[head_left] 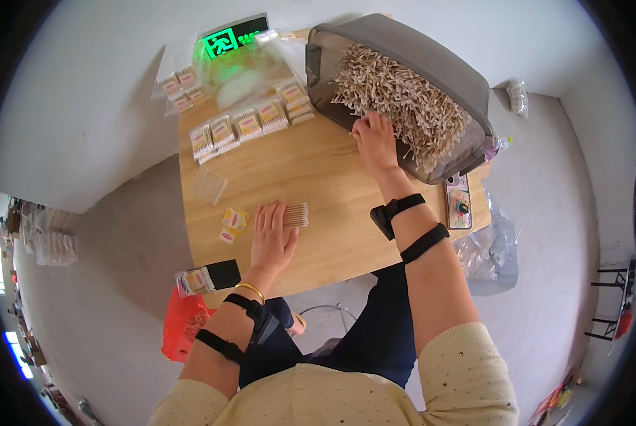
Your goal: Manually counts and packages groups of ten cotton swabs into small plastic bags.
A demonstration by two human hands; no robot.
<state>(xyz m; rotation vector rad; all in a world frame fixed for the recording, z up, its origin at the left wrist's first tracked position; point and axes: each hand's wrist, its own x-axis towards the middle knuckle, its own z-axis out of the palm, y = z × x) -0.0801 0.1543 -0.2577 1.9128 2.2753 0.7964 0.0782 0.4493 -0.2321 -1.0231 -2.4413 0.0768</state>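
Observation:
My left hand [269, 234] lies on the wooden table with its fingers stretched out, resting over one end of a neat row of cotton swabs [296, 214]. Beside it are small yellow-and-white printed cards [234, 221] and a clear plastic box piece [210, 184]. A large grey bin [396, 34], tilted toward me, holds a heap of loose cotton swabs [403, 96]. At the bin's near side, by the heap's edge, my right hand [376, 145] has its fingers curled together. What they pinch, if anything, is too small to make out.
Packed swab boxes [248, 124] line the table's far left, near clear plastic bags [250, 74] and a lit green exit sign [225, 42]. A filled box [198, 281] sits at the near left corner above a red bag [183, 326]. A phone-like object [458, 202] lies at right.

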